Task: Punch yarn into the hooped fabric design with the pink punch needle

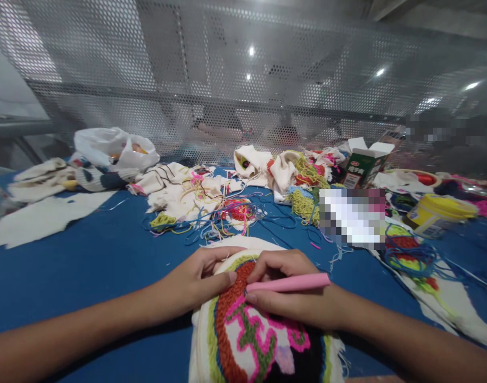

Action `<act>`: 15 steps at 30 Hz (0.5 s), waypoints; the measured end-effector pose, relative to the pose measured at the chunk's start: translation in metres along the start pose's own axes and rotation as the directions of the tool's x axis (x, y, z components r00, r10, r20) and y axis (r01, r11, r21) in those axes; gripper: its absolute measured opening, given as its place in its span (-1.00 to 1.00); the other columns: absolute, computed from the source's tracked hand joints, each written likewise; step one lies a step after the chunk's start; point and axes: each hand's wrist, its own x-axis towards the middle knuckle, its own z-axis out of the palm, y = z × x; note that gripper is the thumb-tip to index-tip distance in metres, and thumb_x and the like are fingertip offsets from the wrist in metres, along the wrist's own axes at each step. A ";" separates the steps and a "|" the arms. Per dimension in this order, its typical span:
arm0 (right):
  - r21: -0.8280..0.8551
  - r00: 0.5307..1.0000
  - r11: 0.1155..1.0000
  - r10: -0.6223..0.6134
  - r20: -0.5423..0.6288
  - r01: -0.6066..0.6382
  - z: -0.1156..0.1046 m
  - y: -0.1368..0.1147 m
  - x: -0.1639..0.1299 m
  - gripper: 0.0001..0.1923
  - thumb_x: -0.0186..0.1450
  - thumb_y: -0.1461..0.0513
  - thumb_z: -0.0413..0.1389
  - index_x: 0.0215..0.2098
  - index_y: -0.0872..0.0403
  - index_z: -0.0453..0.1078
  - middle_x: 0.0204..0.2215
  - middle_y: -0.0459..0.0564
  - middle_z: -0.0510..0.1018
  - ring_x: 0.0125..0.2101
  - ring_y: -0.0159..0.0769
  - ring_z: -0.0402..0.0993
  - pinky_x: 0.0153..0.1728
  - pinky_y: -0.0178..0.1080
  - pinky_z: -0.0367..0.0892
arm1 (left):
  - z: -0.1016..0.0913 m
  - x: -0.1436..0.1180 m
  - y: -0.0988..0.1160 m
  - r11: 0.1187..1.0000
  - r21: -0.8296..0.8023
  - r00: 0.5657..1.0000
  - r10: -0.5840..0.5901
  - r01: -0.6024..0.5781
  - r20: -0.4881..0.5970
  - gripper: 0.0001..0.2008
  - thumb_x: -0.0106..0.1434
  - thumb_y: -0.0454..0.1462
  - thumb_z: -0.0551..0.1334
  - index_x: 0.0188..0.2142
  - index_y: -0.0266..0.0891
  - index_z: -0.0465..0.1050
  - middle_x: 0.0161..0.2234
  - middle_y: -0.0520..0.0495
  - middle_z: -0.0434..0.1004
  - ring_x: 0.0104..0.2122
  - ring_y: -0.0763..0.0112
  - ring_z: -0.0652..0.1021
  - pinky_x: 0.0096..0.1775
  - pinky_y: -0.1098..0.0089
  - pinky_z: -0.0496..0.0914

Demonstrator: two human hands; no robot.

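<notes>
A round embroidery hoop (204, 340) with white cloth stands at the front, bearing tufted yarn in rust-red, lime green, pink and dark green. My left hand (211, 276) grips its upper left rim, thumb on the rust-red loops and fingers behind the edge. Across the upper right of the hoop rests my right hand (291, 292), closed in a pinch around a pink-handled punch needle (295, 283). The handle points right; its tip is hidden by the fingers at the yarn. A black area and a pale lilac patch show lower on the cloth.
Tangled yarn (235, 210) and cloth scraps (179, 197) lie beyond the hoop on the blue table (147, 260). A white plastic bag (115, 149) sits back left. To the right are a green box (365, 165) and a yellow-lidded tub (438, 213). A perforated metal screen (227, 90) stands behind.
</notes>
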 end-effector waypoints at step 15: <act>0.039 0.999 0.998 0.039 0.001 -0.039 0.001 -0.001 0.000 -0.87 0.12 0.23 0.15 -0.48 0.17 0.37 -0.57 -0.16 0.37 -0.60 -0.56 0.18 -0.63 -0.48 0.08 | 0.001 -0.003 0.003 0.998 -0.029 0.998 -0.061 0.061 0.010 -0.62 0.19 -0.17 0.14 -0.02 -0.27 0.35 -0.29 -0.08 0.49 -0.19 0.23 0.45 -0.17 0.34 0.32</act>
